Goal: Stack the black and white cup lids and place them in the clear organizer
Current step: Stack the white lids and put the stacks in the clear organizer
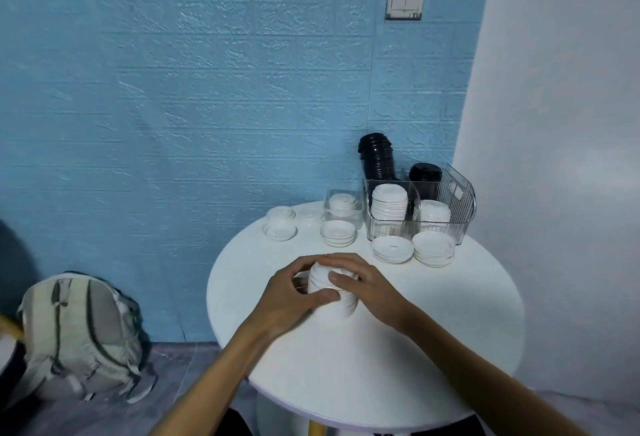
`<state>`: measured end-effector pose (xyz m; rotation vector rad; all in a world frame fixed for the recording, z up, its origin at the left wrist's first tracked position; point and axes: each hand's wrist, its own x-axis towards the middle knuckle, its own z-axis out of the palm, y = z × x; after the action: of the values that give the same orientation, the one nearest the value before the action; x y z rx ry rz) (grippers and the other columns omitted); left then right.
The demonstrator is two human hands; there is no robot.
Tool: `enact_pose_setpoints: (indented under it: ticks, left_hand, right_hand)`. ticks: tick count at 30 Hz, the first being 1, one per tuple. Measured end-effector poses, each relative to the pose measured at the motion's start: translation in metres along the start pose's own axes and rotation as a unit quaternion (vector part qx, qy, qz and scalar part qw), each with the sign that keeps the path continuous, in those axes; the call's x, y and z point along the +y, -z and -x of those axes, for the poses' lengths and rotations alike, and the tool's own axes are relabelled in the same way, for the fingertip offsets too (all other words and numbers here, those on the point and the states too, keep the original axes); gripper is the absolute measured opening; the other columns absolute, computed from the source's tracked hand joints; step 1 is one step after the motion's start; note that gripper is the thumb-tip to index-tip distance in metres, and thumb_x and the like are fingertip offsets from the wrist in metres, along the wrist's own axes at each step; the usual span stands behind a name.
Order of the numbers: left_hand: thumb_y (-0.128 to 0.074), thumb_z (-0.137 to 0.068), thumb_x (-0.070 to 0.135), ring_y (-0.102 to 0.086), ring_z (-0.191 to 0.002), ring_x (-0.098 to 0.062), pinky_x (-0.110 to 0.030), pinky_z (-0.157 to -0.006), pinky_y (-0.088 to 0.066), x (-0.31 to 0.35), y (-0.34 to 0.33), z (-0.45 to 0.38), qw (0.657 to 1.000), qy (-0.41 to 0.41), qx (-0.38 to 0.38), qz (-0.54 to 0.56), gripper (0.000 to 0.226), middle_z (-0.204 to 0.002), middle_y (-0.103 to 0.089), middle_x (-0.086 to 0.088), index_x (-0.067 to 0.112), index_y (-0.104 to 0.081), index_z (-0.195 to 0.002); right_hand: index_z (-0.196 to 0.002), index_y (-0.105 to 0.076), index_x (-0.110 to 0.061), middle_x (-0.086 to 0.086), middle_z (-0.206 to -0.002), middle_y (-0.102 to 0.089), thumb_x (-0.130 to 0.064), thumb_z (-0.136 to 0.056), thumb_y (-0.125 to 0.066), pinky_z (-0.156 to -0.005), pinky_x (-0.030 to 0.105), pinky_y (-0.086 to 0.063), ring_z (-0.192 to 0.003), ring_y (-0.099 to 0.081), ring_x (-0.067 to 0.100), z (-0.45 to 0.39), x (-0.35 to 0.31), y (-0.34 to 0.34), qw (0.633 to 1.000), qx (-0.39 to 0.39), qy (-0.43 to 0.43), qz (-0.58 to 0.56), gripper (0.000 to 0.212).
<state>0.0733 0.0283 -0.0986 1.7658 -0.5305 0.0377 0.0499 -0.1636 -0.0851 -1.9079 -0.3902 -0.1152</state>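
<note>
Both hands grip one stack of white lids [320, 279] lying on its side at the middle of the round white table [398, 349]. My left hand [294, 297] curls round its left end, my right hand [367, 288] round its right end. The clear organizer [460, 207] stands at the table's back right. It holds two stacks of black lids [377, 158] at the rear and two stacks of white lids [389, 201] in front. Loose white lid piles [433, 248] lie before it.
A small clear box [332, 196] with white lids sits left of the organizer, with more white lids [280, 224] beside it. A grey backpack [83, 335] leans on the floor at the left under the blue wall. A white wall stands close on the right.
</note>
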Motion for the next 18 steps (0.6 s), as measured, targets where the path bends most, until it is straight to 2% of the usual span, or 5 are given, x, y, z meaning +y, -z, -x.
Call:
enact_pose_setpoints:
  ticks: [5, 10, 13, 18]
  left_hand:
    - [-0.092, -0.067, 0.036, -0.069, -0.11, -0.013, -0.03, -0.096, -0.055, 0.0023, -0.0001, 0.0017, 1.0, 0.005, -0.013, 0.009, 0.064, -0.118, -0.074, 0.01, 0.033, -0.066, -0.126]
    - [-0.088, -0.065, 0.047, -0.069, -0.111, -0.012, -0.034, -0.099, -0.055, 0.0022, -0.0002, 0.0016, 0.999, 0.016, -0.016, 0.028, 0.065, -0.117, -0.075, 0.009, 0.033, -0.067, -0.125]
    - [-0.089, -0.064, 0.042, -0.07, -0.108, -0.011, -0.029, -0.094, -0.056, 0.0027, 0.0002, 0.0013, 0.999, 0.018, -0.012, 0.031, 0.064, -0.114, -0.076, 0.01, 0.031, -0.069, -0.123]
    - [-0.09, -0.076, 0.015, -0.07, -0.107, -0.01, -0.02, -0.088, -0.054, 0.0023, 0.0022, 0.0004, 0.999, 0.023, -0.016, 0.042, 0.054, -0.113, -0.076, 0.009, 0.029, -0.069, -0.123]
  right_hand:
    - [-0.122, -0.067, -0.027, -0.011, -0.136, -0.053, -0.007, -0.097, -0.062, -0.103, 0.005, -0.033, -0.126, -0.047, -0.014, 0.001, 0.0028, 0.0003, 1.0, -0.015, -0.004, -0.016, 0.032]
    - [-0.128, -0.064, -0.02, -0.011, -0.136, -0.052, -0.002, -0.096, -0.061, -0.103, 0.004, -0.032, -0.124, -0.047, -0.016, 0.0, 0.0055, 0.0013, 1.0, -0.018, 0.005, -0.014, 0.037]
    - [-0.128, -0.064, -0.017, -0.008, -0.135, -0.053, -0.001, -0.096, -0.06, -0.1, 0.004, -0.035, -0.12, -0.05, -0.016, 0.0005, 0.0068, 0.0006, 1.0, -0.014, -0.002, -0.022, 0.036]
    - [-0.125, -0.066, -0.017, -0.004, -0.135, -0.053, 0.0, -0.097, -0.059, -0.097, 0.003, -0.036, -0.117, -0.052, -0.017, 0.0009, 0.0088, -0.0025, 0.999, -0.014, -0.01, -0.035, 0.033]
